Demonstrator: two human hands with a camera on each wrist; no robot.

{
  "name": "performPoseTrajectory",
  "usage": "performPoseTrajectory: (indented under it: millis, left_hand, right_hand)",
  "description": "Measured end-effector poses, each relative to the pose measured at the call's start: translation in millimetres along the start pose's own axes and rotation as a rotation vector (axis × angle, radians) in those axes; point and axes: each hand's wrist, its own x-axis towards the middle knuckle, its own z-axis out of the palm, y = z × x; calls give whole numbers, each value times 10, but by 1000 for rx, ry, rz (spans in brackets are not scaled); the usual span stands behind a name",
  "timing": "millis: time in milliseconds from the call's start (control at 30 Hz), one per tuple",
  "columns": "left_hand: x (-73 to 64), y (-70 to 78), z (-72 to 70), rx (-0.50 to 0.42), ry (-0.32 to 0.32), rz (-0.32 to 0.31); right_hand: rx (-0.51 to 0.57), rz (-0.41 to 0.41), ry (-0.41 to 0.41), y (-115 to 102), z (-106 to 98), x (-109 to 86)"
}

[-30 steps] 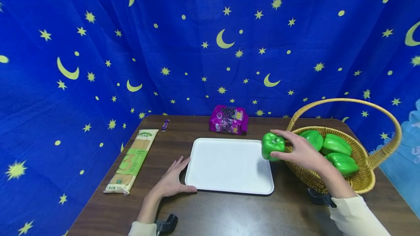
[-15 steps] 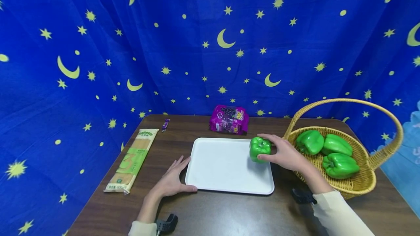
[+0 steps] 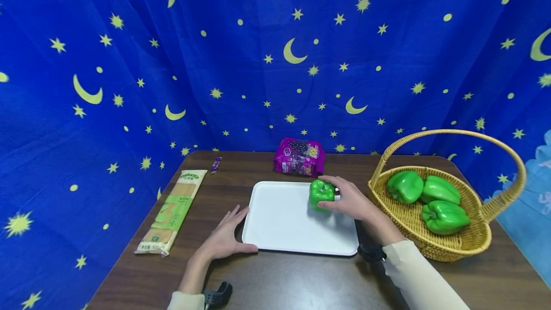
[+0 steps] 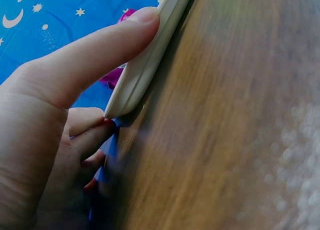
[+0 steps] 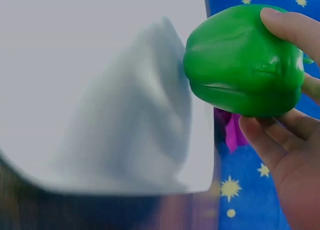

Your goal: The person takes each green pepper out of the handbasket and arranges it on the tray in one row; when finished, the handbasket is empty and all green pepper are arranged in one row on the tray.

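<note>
A green bell pepper (image 3: pixel 321 195) is in my right hand (image 3: pixel 350 199), gripped between thumb and fingers over the right part of a white tray (image 3: pixel 284 226). In the right wrist view the pepper (image 5: pixel 240 65) casts a shadow on the tray; it seems to be above the surface. My left hand (image 3: pixel 225 238) lies at the tray's left front corner, fingers extended along the left side. Its thumb (image 4: pixel 115 47) touches the front rim in the left wrist view. Right of the tray stands a wicker basket (image 3: pixel 409 240) holding three more green bell peppers (image 3: pixel 445 216).
Behind the tray sits a purple candy bag (image 3: pixel 299 157). A small purple wrapped candy (image 3: pixel 216 164) lies at the back left, near a long noodle packet (image 3: pixel 172 212). The basket's tall handle (image 3: pixel 452 132) arches upward. A blue star-patterned cloth (image 3: pixel 241 61) hangs behind the wooden table (image 3: pixel 292 286).
My right hand has carried the bell pepper leftward from beside the basket to over the tray. My left hand has stayed at the tray's corner.
</note>
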Motion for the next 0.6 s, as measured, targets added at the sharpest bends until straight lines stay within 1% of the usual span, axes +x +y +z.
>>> performPoseTrajectory:
  millis: [100,233,467,600]
  left_hand:
    - [0,1,-4,1,-1,0]
    - [-3,6,1,0,-2,-3]
    - [-2,24,-11,-5,-1,-7]
    - [-5,24,-12,-6,-2,-8]
  right_hand:
    - [-2,-5,-1,-19,70,51]
    - [10,10,-4,-37,134,65]
    - [64,54,4,2,169,55]
    - [84,63,10,52,178,29]
